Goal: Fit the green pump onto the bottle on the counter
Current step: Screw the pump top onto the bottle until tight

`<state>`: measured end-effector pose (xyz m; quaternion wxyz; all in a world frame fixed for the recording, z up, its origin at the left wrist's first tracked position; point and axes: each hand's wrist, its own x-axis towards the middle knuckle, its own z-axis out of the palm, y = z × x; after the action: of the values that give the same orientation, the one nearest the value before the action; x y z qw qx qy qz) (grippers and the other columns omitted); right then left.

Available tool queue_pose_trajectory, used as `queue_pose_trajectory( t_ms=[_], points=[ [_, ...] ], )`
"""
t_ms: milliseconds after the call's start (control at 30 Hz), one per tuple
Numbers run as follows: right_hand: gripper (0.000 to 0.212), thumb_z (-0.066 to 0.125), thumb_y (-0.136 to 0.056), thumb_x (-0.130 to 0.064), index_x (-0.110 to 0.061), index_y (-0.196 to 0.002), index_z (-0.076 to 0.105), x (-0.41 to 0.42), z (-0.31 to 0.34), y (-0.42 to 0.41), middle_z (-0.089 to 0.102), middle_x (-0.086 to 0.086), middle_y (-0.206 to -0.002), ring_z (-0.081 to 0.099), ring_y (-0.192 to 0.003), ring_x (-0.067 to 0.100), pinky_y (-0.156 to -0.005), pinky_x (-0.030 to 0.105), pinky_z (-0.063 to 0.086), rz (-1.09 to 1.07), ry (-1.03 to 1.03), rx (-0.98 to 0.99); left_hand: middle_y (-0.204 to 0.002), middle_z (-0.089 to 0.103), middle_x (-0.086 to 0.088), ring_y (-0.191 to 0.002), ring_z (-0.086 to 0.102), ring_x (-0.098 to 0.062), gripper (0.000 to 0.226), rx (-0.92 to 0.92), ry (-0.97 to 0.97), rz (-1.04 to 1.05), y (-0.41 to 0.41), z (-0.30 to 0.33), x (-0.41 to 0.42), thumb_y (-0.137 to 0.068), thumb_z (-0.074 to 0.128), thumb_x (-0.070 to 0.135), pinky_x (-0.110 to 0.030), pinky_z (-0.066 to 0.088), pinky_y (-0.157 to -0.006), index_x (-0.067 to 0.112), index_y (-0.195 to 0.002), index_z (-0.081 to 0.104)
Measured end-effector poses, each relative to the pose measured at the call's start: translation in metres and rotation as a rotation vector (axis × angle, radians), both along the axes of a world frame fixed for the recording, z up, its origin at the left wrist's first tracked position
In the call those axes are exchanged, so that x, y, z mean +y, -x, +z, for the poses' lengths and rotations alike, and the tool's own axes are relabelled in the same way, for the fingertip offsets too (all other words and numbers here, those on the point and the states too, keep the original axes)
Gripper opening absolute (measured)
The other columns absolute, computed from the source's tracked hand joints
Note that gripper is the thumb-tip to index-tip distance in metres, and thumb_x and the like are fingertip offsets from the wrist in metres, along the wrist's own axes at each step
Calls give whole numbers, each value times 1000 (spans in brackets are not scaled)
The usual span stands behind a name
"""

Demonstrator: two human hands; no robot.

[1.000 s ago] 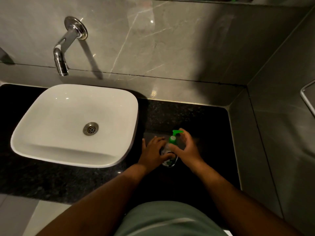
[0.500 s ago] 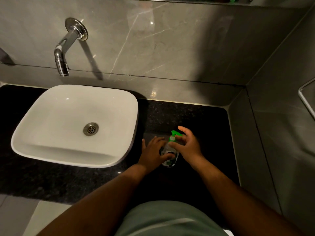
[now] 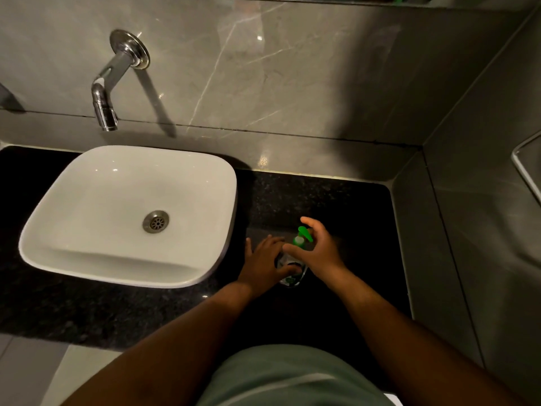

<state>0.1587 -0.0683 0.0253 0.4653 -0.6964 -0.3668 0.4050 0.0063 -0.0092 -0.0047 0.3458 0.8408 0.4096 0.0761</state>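
A small clear bottle (image 3: 292,276) stands upright on the black counter (image 3: 336,200), to the right of the basin. My left hand (image 3: 263,262) wraps around its body from the left. The green pump (image 3: 301,237) sits on the bottle's neck, its nozzle pointing away and to the right. My right hand (image 3: 319,250) grips the pump's collar with thumb and fingers, and the forefinger arches over the nozzle. Both hands hide much of the bottle.
A white square basin (image 3: 128,212) fills the counter's left half, under a chrome wall tap (image 3: 106,95). Grey marble walls close the back and right side. A metal rail (image 3: 524,168) juts out on the right wall. The counter's front edge runs below my forearms.
My right hand has turned on the pump, its fingers spreading and shifting around the collar. The nozzle has swung slightly. The left hand and bottle stayed put.
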Motion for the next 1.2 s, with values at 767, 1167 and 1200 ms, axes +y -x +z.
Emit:
queue_pose_trajectory(
  t_ms=[767, 1167, 1200],
  points=[
    [31, 77, -74, -14, -25, -103, 72, 35, 17, -51, 73, -11, -107, 66, -105, 12, -84, 20, 53, 630, 79, 137, -136, 51, 5, -131, 41, -16, 75, -221, 410, -27, 2, -4, 16, -68, 67, 63, -60, 24, -110, 31, -134, 50],
    [23, 74, -78, -17, -17, -101, 72, 12, -5, -3, 72, -9, -92, 67, -87, 2, -103, 50, 44, -4, -21, -34, -138, 47, 12, -141, 20, -16, 52, -22, 78, 245, -14, -4, -4, -74, 63, 63, -65, -12, -106, 35, -118, 58],
    [21, 74, -77, -19, -17, -98, 73, 13, -4, 0, 73, -8, -88, 67, -84, 2, -101, 50, 45, -21, -24, -50, -139, 46, 11, -142, 19, -17, 54, -5, 62, 254, -15, -4, -5, -74, 62, 64, -66, -11, -106, 33, -119, 58]
  ],
)
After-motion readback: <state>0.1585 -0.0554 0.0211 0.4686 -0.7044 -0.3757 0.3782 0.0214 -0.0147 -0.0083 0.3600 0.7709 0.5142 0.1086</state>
